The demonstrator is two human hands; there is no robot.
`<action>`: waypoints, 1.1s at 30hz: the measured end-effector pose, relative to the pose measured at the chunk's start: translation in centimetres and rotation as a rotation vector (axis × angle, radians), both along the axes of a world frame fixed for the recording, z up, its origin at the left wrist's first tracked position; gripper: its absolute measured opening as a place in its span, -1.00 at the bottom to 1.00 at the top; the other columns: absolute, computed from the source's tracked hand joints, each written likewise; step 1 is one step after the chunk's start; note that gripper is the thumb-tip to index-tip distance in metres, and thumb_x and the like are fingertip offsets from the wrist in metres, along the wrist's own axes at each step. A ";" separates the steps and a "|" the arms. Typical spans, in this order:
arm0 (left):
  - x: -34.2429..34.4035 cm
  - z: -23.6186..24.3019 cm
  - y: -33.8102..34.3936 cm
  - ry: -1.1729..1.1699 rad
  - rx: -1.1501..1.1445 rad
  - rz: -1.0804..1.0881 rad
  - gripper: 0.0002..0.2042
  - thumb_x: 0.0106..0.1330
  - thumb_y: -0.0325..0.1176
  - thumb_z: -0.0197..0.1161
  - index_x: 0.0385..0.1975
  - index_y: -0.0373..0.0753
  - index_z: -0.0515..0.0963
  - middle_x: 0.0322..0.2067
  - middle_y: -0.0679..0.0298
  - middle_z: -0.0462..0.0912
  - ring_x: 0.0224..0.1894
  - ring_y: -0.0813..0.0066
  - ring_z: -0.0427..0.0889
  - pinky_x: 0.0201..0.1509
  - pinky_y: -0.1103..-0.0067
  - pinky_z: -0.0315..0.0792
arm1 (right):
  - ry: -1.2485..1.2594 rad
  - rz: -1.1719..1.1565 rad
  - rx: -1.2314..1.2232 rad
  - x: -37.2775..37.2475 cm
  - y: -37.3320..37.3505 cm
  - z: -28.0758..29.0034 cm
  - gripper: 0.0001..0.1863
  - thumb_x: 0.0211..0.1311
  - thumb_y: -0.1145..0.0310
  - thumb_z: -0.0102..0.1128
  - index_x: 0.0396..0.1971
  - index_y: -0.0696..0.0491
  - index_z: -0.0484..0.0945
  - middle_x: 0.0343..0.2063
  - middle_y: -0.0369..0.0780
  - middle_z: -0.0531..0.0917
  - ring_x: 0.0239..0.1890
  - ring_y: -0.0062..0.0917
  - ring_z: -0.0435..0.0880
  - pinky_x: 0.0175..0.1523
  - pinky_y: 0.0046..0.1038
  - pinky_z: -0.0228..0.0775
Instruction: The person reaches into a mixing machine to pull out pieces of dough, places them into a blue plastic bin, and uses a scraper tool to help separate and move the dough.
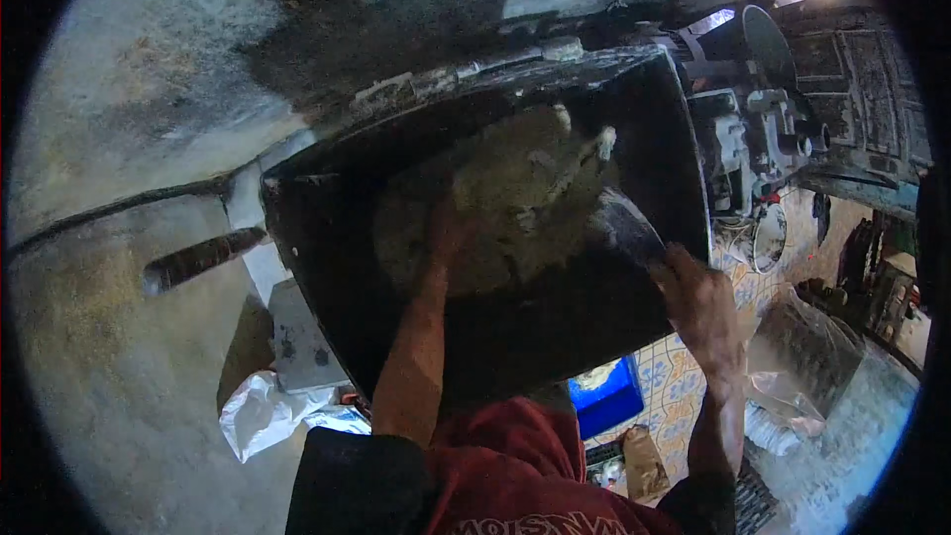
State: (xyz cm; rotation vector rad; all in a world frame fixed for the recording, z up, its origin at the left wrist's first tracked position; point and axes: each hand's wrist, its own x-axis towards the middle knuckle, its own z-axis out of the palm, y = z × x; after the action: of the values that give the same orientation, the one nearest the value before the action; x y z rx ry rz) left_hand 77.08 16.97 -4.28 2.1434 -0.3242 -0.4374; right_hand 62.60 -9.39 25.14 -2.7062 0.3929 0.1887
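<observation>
A large dark trough (535,332) with a thin pale rim spans the middle. In it lies a wide, lumpy, pale-brown mass that looks like dough (505,168), with whitish bits on top. My left hand (454,228) reaches down onto the near left part of this mass; shadow and blur hide its fingers. At the trough's right side, my right hand (698,297) is closed round the near end of a pale, flat-bladed scraper (629,221). The blade reaches left and away to the right edge of the mass.
A dark rounded handle (203,260) juts out left of the trough. Machinery (748,144) stands close on the right. Below lie a blue tub (606,401) with pale stuff in it, a clear plastic bag (807,347) and a silvery sheet (260,411). A stained wall (178,69) rises behind.
</observation>
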 end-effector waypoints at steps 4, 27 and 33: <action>0.1 1.1 -4.0 0.015 0.339 -0.226 -0.19 0.14 -0.12 0.36 0.33 -0.27 0.08 0.27 0.04 0.24 0.29 0.16 0.25 0.35 0.35 0.15 | 0.132 0.113 -0.117 5.0 -1.1 -3.7 -0.84 0.24 0.33 0.14 -0.24 0.06 0.48 -0.57 -0.12 0.59 -0.59 -0.31 0.59 -0.51 -0.26 0.38; 5.2 2.0 -0.2 0.656 0.234 -0.111 -0.14 0.13 -0.15 0.35 0.36 -0.27 -0.01 0.30 0.02 0.17 0.30 0.12 0.24 0.35 0.36 0.15 | 0.723 0.499 -0.147 21.6 4.3 -19.0 -0.64 0.20 0.21 0.11 -0.08 0.11 0.57 -0.05 -0.10 0.61 -0.02 -0.21 0.61 0.02 -0.13 0.47; 5.3 6.1 -1.3 0.442 0.477 -0.083 -0.33 0.11 -0.25 0.31 0.24 -0.31 0.25 0.15 0.00 0.40 0.12 0.16 0.45 0.20 0.39 0.32 | 0.680 0.524 0.026 19.7 3.0 -23.9 -0.64 0.23 0.19 0.06 -0.07 0.08 0.57 -0.04 -0.10 0.60 -0.04 -0.24 0.62 0.02 -0.16 0.46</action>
State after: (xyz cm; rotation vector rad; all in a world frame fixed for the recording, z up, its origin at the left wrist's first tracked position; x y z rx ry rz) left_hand 82.34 15.66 1.83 2.4086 -0.0568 -1.1055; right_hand 82.31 -6.36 1.27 -2.5886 -0.1545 1.2570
